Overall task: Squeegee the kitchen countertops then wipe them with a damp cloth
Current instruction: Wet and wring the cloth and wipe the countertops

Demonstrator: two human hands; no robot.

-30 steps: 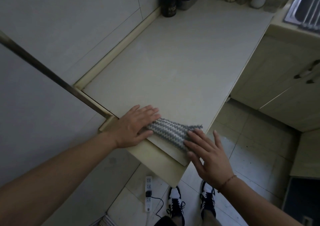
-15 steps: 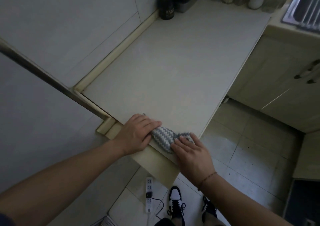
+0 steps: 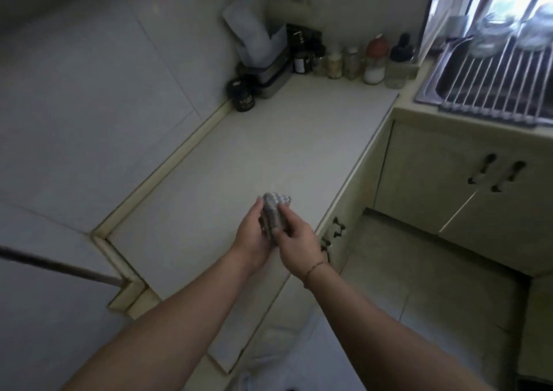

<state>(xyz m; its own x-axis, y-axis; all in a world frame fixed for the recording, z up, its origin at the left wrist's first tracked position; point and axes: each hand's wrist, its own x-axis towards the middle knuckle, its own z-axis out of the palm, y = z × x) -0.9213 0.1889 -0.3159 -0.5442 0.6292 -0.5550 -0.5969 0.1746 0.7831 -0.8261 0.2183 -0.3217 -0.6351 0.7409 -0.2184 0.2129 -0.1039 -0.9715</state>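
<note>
Head view, single frame, somewhat blurred. Item: grey-and-white patterned cloth [image 3: 275,211], bunched into a compact wad, being held up over the counter [image 3: 239,163] between both hands, near the counter's front edge. Left hand [image 3: 254,235]: its grip is closing around the left side of the cloth, fingers curling up along it. Right hand [image 3: 294,239]: its grip is pinching the lower right part of the same cloth; a thin cord bracelet [image 3: 312,268] is sitting on that wrist. Whether the wad is touching the counter surface cannot be told. Counter: pale, running away along a tiled wall [image 3: 104,76] with a raised cream edge strip [image 3: 167,163]. Far end: a dark jar [image 3: 243,96] is standing by the wall, beside a metal lidded box [image 3: 273,74]; a row of bottles and jars [image 3: 359,61] is lining the back. Upper right: a steel sink [image 3: 466,76] is carrying a roll-up drying rack [image 3: 508,85] with glassware on it. Cream cabinet doors [image 3: 449,181] are standing below.
</note>
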